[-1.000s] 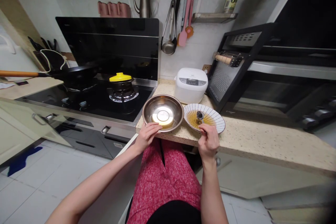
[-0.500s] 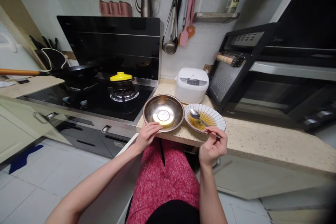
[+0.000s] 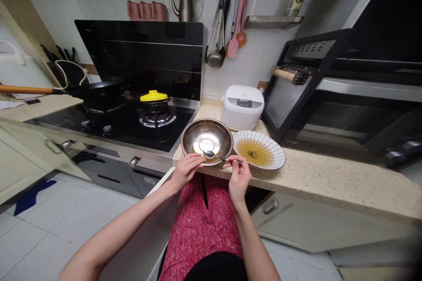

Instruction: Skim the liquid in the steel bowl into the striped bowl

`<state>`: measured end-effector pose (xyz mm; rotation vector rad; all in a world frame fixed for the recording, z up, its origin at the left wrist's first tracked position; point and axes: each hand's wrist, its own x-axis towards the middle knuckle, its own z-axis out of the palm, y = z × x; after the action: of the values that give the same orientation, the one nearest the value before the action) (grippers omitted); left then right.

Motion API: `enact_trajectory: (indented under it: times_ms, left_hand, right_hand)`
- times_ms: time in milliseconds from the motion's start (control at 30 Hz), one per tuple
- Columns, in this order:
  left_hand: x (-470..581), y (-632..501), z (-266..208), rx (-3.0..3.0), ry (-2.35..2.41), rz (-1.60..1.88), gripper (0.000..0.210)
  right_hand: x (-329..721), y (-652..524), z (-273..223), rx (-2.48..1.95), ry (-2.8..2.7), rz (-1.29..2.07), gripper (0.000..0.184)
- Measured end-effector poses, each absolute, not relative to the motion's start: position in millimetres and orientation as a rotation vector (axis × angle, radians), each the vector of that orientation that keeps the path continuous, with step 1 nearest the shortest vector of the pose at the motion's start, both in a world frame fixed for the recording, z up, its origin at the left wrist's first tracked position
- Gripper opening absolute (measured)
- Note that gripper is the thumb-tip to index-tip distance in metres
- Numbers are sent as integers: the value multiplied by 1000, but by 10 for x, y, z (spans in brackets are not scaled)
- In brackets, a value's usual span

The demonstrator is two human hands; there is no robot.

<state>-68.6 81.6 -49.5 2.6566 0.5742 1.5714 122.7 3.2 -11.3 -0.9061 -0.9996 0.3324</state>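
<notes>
A shiny metal bowl (image 3: 191, 134) stands at the counter's front edge, and my left hand (image 3: 187, 170) grips its near rim. In my right hand (image 3: 239, 177) is the handle of a metal spoon (image 3: 210, 154), pinched between the fingers. The spoon's head is over the near part of the bowl; whether it touches the inside I cannot tell. Right of the bowl sits a striped white plate (image 3: 278, 154) with yellowish-brown liquid (image 3: 255, 151) spread over its middle.
A white rice cooker (image 3: 243, 107) stands behind the bowl and plate. To the left, the black stove (image 3: 138, 136) carries a small pot with a yellow lid (image 3: 153, 95) and a wok (image 3: 99, 89). An oven (image 3: 349, 123) is on the right. Utensils (image 3: 227, 30) hang above.
My right hand has moved left with the spoon, from above the striped plate to the metal bowl. My left hand stays on the bowl's rim.
</notes>
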Motion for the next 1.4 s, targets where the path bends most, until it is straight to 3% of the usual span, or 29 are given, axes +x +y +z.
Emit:
enact_trajectory:
  times_ms: [800, 1400]
  left_hand:
    - [-689, 814, -471, 2659, 556, 1557, 33]
    - [-693, 825, -491, 2621, 544, 1569, 32]
  right_hand:
    - [1216, 188, -285, -847, -896, 449, 26]
    - [1397, 131, 34, -839, -826, 268, 25]
